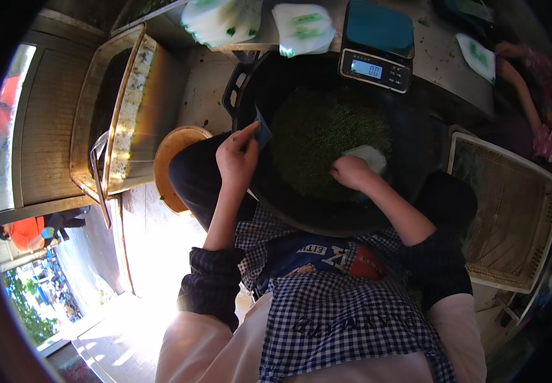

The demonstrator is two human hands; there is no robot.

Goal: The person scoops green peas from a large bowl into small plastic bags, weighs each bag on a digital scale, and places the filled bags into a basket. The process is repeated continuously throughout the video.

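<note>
A large black tub (304, 218) stands between my knees with a mass of small green bits (323, 139) in it. My left hand (239, 155) is at the tub's left side, its fingers closed on a thin bluish sheet or scoop (262, 131); which one I cannot tell. Low over the green bits, my right hand (352, 172) has its fingers curled, and a whitish bag-like thing (371, 158) lies just beyond it. Whether the right hand grips that thing is unclear. A digital scale (376, 43) rests on the table beyond the tub, its display lit.
White bags with green print (304, 28) and a stack of bags (223, 21) lie on the metal table (441, 72). An orange-brown bucket (168, 158) and a large bin (127, 115) stand left. A plastic crate (510, 210) is right, near another person's arm (524, 93).
</note>
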